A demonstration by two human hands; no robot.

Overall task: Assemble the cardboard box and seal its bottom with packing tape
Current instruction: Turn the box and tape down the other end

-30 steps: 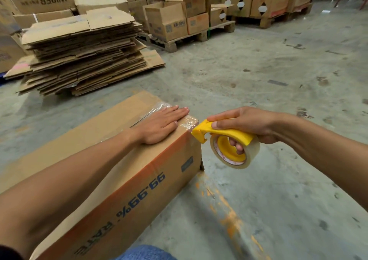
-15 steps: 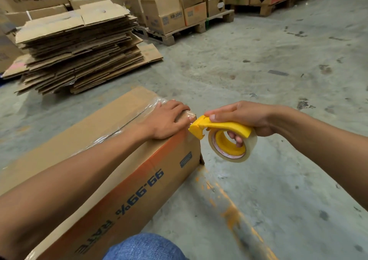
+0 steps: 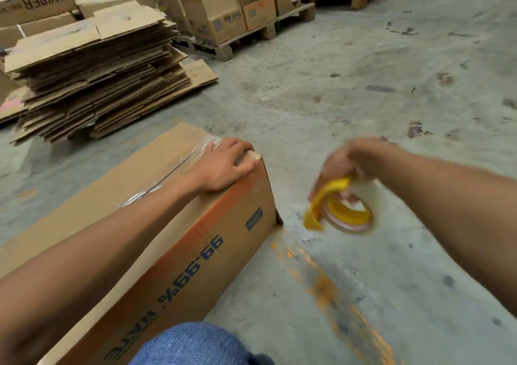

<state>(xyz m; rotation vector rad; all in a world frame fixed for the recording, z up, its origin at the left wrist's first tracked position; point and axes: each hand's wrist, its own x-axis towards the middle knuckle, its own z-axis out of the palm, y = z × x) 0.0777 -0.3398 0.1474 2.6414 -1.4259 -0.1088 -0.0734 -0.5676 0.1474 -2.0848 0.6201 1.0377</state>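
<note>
The cardboard box [image 3: 156, 224] lies on the concrete floor [image 3: 335, 90] in front of the person, its long axis running from the near left of the view away toward the upper right. A strip of clear packing tape [image 3: 173, 169] runs along the seam on its upward face and wrinkles over the far end. The side turned toward the camera carries an orange band and dark blue print that reads upside down, "99.99%" and "RATE".

The left hand [image 3: 223, 166] rests palm down on the far end of the upward face, its fingers [image 3: 246, 163] curled over the far edge and pressing on the tape there; it grips nothing. The right hand [image 3: 344, 166] is clear of the box, just to the right of its far corner and above the floor, blurred by motion. Its fingers are closed around a yellow tape dispenser [image 3: 333, 205] that carries a roll of clear tape [image 3: 352, 213]; the dispenser's yellow blade end points down and to the left.

A knee in blue denim [image 3: 195, 345] shows at the bottom edge, just beside the box's near side. A worn orange line [image 3: 324, 280] is painted on the floor to the right of the box.

Farther off at upper left is a stack of flattened cartons [image 3: 95, 65]. Behind it, open boxes [image 3: 221, 15] stand on a wooden pallet [image 3: 246, 40]; what they hold cannot be made out.
</note>
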